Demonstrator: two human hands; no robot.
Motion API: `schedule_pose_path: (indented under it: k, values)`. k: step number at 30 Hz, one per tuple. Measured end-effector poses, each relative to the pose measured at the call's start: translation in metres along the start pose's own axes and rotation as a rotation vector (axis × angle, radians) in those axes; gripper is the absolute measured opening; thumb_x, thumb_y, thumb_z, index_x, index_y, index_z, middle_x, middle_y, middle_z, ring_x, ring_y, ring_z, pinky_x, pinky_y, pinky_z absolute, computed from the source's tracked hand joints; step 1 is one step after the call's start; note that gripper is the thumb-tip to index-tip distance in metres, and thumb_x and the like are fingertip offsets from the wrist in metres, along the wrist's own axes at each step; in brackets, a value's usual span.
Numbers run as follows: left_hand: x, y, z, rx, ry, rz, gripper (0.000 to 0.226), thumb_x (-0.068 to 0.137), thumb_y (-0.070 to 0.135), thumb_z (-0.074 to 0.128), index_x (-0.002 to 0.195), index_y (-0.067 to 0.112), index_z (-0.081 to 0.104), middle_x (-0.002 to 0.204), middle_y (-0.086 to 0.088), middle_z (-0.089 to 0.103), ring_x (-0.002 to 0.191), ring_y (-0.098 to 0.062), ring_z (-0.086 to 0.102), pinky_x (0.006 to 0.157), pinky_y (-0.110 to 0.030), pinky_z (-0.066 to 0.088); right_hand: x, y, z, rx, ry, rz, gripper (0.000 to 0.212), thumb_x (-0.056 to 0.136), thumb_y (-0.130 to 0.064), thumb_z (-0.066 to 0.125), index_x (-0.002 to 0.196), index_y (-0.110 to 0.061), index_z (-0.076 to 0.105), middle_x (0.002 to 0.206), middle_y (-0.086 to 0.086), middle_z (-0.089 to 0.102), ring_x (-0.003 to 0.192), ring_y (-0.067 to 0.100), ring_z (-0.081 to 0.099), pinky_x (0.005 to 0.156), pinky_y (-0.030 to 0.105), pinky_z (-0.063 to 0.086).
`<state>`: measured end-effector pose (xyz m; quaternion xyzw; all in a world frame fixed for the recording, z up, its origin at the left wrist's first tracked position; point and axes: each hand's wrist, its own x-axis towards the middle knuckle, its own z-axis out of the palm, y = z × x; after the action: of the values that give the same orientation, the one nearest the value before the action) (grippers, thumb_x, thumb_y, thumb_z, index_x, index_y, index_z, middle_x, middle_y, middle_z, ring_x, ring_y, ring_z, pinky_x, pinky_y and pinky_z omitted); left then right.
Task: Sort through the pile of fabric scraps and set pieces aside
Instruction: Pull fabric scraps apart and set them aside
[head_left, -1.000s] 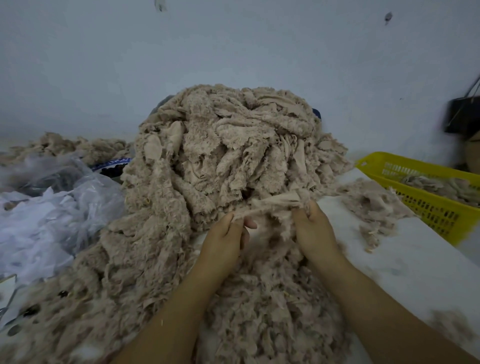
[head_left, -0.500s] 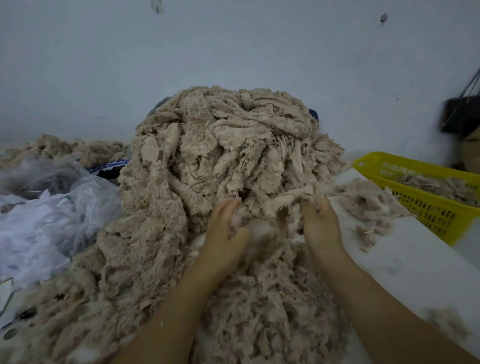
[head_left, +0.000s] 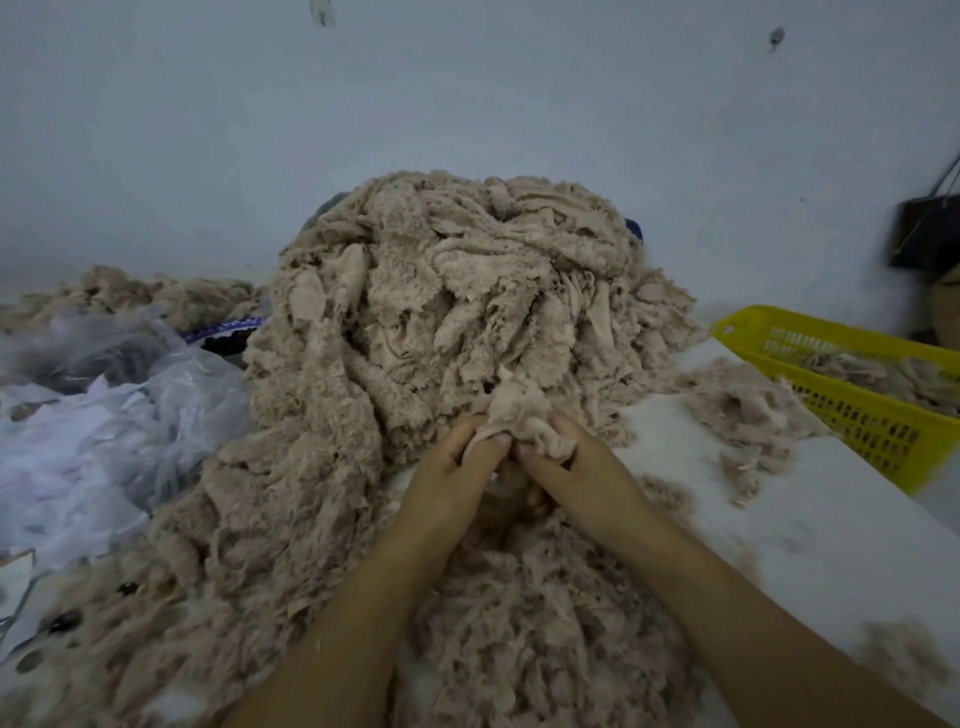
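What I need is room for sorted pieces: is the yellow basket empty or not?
Not empty: beige scraps lie inside the yellow basket, below its rim.

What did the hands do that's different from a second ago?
The left hand and right hand came together; before, they were apart, digging at the foot of the pile. Now both grip one bunched scrap between them. The pile, the basket and the plastic bags stayed put.
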<state>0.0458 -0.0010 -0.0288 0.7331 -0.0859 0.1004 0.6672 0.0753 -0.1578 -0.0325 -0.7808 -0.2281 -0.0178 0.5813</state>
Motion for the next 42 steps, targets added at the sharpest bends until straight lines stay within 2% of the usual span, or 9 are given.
schedule_pose_path:
  k: [4,8,14,18,23,29,34,38,42]
  values:
    - [0.006,-0.001,-0.003,-0.079,0.113,-0.040,0.032,0.092,0.052,0.044,0.105,0.041,0.071,0.098,0.022,0.069,0.088,0.001,0.064,0.074,-0.025,0.052,0.003,-0.001,-0.007,0.083,0.112,-0.019,0.009,0.100,-0.032,0.056,0.102,-0.030,0.064,0.080,-0.010,0.072,0.068,0.004,0.067,0.058,0.016,0.049]
    - [0.014,-0.003,-0.004,-0.103,0.212,-0.153,0.029,0.102,0.039,0.048,0.090,0.035,0.074,0.087,0.015,0.068,0.070,0.000,0.059,0.066,-0.024,0.045,0.011,-0.006,-0.042,0.956,0.486,0.022,0.050,0.085,-0.058,0.057,0.116,-0.019,0.057,0.114,0.002,0.068,0.098,0.020,0.072,0.073,0.028,0.058]
    - [0.005,-0.013,0.002,0.086,0.065,-0.075,0.024,0.099,0.046,0.050,0.100,0.035,0.071,0.090,0.027,0.067,0.076,0.008,0.061,0.065,-0.015,0.049,0.012,0.034,-0.025,-0.370,0.222,0.023,0.020,0.102,-0.035,0.048,0.095,-0.032,0.066,0.117,-0.007,0.061,0.116,0.021,0.053,0.094,0.008,0.032]
    - [0.004,-0.017,0.003,0.152,0.028,-0.085,0.023,0.101,0.035,0.050,0.095,0.033,0.072,0.094,0.026,0.068,0.081,0.008,0.062,0.065,-0.010,0.048,0.017,0.043,-0.018,-0.899,-0.091,0.113,0.033,0.106,-0.023,0.036,0.124,-0.017,0.064,0.138,0.006,0.052,0.131,0.026,0.040,0.103,0.029,0.032]
    - [0.005,-0.015,0.001,0.041,0.084,-0.201,0.033,0.102,0.041,0.048,0.088,0.035,0.077,0.087,0.019,0.073,0.074,0.002,0.067,0.057,-0.015,0.050,0.010,0.010,-0.012,-0.487,0.078,-0.073,0.036,0.107,-0.024,0.037,0.119,-0.016,0.069,0.115,-0.014,0.056,0.107,-0.001,0.046,0.098,0.014,0.032]
    - [0.010,-0.008,-0.007,-0.456,0.145,-0.400,0.019,0.092,0.032,0.065,0.094,0.015,0.074,0.085,0.002,0.078,0.075,-0.008,0.074,0.059,-0.019,0.055,-0.013,-0.008,0.025,-0.350,-0.379,-0.167,0.030,0.099,-0.026,0.051,0.091,-0.011,0.076,0.099,-0.008,0.071,0.098,0.002,0.061,0.090,0.026,0.050]
    - [0.012,-0.005,-0.014,-0.637,0.131,-0.401,0.025,0.100,0.020,0.054,0.112,0.004,0.068,0.110,-0.017,0.074,0.101,-0.028,0.073,0.078,-0.036,0.062,-0.010,0.001,0.012,-0.185,-0.143,0.057,0.039,0.092,-0.057,0.049,0.072,-0.035,0.076,0.087,-0.025,0.070,0.085,-0.009,0.064,0.076,0.020,0.048]
    - [0.008,0.003,-0.011,-0.651,0.003,-0.401,0.035,0.095,0.024,0.056,0.121,0.003,0.064,0.116,-0.019,0.072,0.106,-0.030,0.071,0.081,-0.037,0.061,-0.003,0.004,0.006,-0.021,-0.067,0.200,0.061,0.068,-0.097,0.035,0.094,-0.053,0.067,0.095,-0.033,0.067,0.088,-0.015,0.061,0.077,0.020,0.043]
    - [-0.001,0.004,0.000,-0.380,-0.134,-0.387,0.035,0.089,0.033,0.063,0.113,0.008,0.068,0.112,-0.015,0.074,0.105,-0.027,0.071,0.090,-0.036,0.056,-0.003,0.006,0.011,0.309,-0.092,0.271,0.059,0.078,-0.079,0.056,0.118,-0.037,0.069,0.120,-0.011,0.071,0.113,0.006,0.064,0.096,0.027,0.050]
